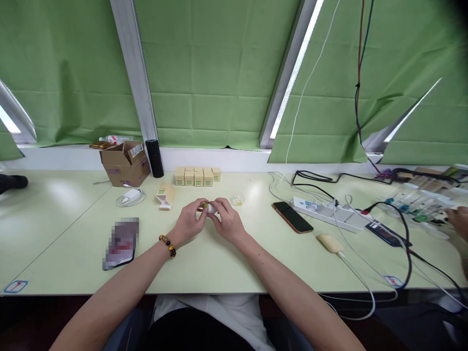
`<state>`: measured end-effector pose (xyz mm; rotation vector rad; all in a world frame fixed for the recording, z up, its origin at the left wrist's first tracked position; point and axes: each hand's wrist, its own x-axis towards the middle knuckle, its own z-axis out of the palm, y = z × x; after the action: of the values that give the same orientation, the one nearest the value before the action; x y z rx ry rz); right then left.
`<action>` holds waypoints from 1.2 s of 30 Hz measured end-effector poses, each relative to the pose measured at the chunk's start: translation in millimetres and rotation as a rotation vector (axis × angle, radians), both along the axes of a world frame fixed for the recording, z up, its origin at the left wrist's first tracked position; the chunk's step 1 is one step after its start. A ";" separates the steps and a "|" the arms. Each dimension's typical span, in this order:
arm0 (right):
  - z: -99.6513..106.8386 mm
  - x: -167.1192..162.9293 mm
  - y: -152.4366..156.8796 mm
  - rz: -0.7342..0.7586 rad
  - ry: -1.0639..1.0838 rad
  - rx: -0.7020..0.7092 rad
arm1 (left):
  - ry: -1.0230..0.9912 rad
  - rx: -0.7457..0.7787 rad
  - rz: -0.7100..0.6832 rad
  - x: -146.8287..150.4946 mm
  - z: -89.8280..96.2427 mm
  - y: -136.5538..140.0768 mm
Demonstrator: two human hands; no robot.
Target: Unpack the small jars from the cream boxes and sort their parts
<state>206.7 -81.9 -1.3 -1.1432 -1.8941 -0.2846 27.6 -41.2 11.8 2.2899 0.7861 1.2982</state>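
Head view: both hands meet above the middle of the pale worktop [219, 270], pinching one small white piece [211, 209] between their fingertips. The left hand [190, 217] has its grip closed at the green end [205, 205]; the right hand [227, 219] grips the white side. Whether the green end is a separate part is too small to tell.

The piece looks light, probably stiff and smooth-skinned, so it could slip or roll under a careless pinch. It seems best held round its white body, between thumb and fingertips, with modest pressure; the green end may be the weaker place to squeeze.

Just beyond the right hand lies a clear piece [237, 200], apparently thin and easily crushed, so better lifted by its edge. Left of the hands lies a small box [165, 196], likely soft card that dents. More boxes [198, 177] stand in a row behind; a phone [292, 217] lies to the right.
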 end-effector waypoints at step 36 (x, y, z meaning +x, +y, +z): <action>10.2 -6.1 0.3 0.212 0.532 -0.167 | -0.121 -0.193 -0.137 1.1 -4.7 13.7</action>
<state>200.6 -81.6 8.9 -0.9914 -1.5598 0.2784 28.6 -27.5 7.0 2.0554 0.6697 1.2293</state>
